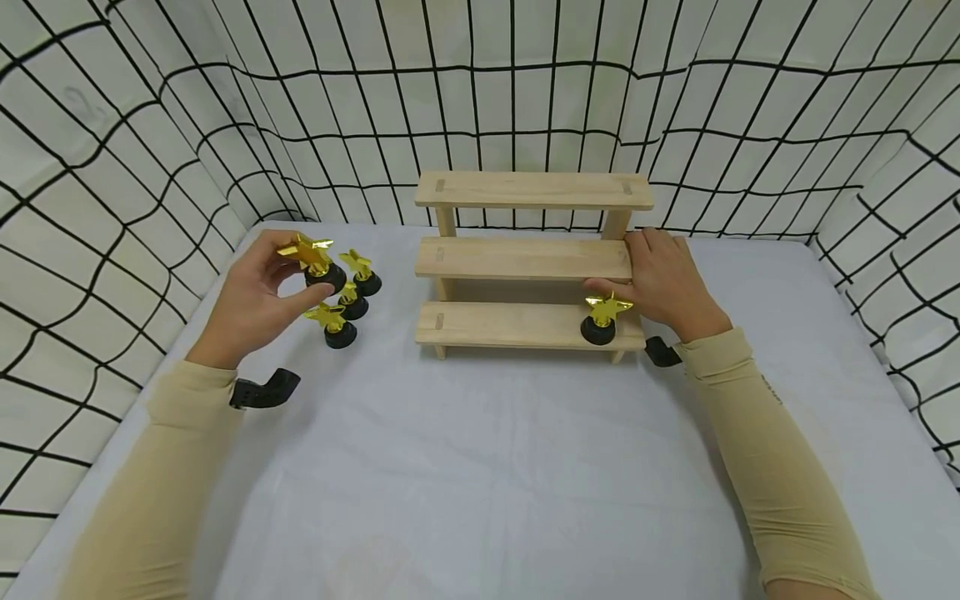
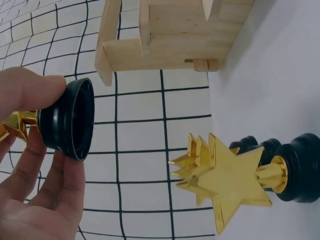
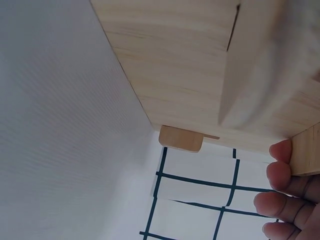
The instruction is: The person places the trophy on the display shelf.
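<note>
Left hand (image 1: pixel 255 300) pinches gold star trophy (image 1: pixel 318 265) by base (image 1: pixel 326 279), above table (image 1: pixel 450 467), beside three more trophies (image 1: pixel 352 307). Apparently pickup step; next move likely calls for upright carry rightward to wooden shelf (image 1: pixel 525 190). Single trophy (image 1: pixel 598 330) stands on bottom tier's (image 1: pixel 502 325) right. Right hand's (image 1: pixel 666 279) fingers grip middle tier's (image 1: pixel 517 258) end.

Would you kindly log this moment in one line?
left hand: holds star trophy above table; right hand: grips wooden stand at right end; lowest step: one trophy, right side; table, left: three more trophies
</note>
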The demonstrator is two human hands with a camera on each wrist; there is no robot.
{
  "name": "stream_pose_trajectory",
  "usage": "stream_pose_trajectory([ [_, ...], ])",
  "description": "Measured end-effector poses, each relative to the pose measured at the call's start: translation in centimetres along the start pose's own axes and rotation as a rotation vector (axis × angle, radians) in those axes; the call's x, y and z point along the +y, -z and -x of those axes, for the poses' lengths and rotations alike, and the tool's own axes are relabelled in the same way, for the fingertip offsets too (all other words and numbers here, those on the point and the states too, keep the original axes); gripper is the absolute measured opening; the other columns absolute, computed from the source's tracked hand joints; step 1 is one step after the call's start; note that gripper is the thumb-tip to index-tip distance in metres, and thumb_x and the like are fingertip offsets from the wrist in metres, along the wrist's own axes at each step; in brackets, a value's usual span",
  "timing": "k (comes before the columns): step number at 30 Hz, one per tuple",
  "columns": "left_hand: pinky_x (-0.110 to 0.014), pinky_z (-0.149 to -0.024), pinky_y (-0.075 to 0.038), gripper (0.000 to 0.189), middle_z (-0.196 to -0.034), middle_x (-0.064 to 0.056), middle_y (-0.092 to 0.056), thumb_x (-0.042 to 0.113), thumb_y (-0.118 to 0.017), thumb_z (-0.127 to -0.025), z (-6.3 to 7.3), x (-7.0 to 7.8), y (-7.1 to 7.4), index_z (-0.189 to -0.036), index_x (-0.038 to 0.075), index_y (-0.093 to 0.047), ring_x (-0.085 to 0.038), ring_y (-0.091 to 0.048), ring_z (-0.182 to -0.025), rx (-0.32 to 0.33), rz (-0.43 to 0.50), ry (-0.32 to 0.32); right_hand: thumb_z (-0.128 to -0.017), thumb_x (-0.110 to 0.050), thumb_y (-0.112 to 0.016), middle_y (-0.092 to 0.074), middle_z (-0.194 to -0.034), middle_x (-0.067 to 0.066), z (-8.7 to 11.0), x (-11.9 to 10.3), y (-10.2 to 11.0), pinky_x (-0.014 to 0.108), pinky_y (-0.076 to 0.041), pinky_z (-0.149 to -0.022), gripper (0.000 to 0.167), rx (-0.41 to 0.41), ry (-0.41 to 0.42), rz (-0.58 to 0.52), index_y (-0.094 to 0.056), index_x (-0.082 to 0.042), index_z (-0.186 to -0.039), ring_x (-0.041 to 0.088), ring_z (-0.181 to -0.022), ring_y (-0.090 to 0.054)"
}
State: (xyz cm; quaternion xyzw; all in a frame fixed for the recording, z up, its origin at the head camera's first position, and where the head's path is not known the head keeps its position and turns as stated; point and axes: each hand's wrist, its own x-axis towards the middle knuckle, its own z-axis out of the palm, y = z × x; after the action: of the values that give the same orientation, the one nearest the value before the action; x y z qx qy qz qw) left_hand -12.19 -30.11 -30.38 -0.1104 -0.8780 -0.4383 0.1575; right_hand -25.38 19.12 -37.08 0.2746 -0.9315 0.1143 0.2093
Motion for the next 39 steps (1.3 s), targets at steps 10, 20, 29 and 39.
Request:
stream_pose_trajectory([
  [10,-0.002,-0.102,-0.045,0.056,-0.123,0.014,-0.054,-0.013,-0.080,-0.080,0.0,1.5,-1.9,-0.128,-0.005,-0.051,0.004,-0.059,-0.112,-0.050,0.001,-0.073,-0.074,-0.103,-0.024,-0.055,-0.086,0.016,0.0,0.1,0.1,0.051,-0.044,-0.074,0.113,-0.015,-0.010,0.010,-0.055,0.001,-0.103,0.036,-0.079,-0.055],
  [20,-0.005,-0.099,-0.047,0.052,-0.118,0.014,-0.058,-0.010,-0.079,-0.083,0.0,1.8,-3.5,-0.127,-0.003,-0.052,0.000,-0.062,-0.107,-0.093,0.060,-0.092,-0.079,-0.088,-0.059,-0.056,-0.087,0.017,-0.2,0.0,0.2,0.051,-0.043,-0.076,0.092,-0.015,-0.014,0.015,-0.056,0.001,-0.105,0.037,-0.080,-0.056],
  [29,-0.005,-0.105,-0.046,0.052,-0.120,0.002,-0.058,-0.005,-0.079,-0.085,-0.3,2.2,-5.3,-0.129,-0.001,-0.052,0.003,-0.061,-0.110,-0.145,0.048,-0.079,-0.076,-0.066,-0.079,-0.054,-0.087,0.016,0.1,0.1,0.1,0.050,-0.042,-0.077,0.077,-0.028,-0.044,0.003,-0.055,0.000,-0.105,0.035,-0.079,-0.053],
  [39,-0.007,-0.104,-0.048,0.052,-0.117,0.001,-0.059,-0.007,-0.080,-0.084,-0.7,2.1,-6.9,-0.128,-0.003,-0.052,0.003,-0.062,-0.106,-0.166,0.087,-0.094,-0.075,-0.102,-0.031,-0.055,-0.089,0.016,0.0,0.2,-0.2,0.052,-0.043,-0.082,0.112,-0.020,-0.043,-0.016,-0.057,0.001,-0.110,0.036,-0.081,-0.054],
])
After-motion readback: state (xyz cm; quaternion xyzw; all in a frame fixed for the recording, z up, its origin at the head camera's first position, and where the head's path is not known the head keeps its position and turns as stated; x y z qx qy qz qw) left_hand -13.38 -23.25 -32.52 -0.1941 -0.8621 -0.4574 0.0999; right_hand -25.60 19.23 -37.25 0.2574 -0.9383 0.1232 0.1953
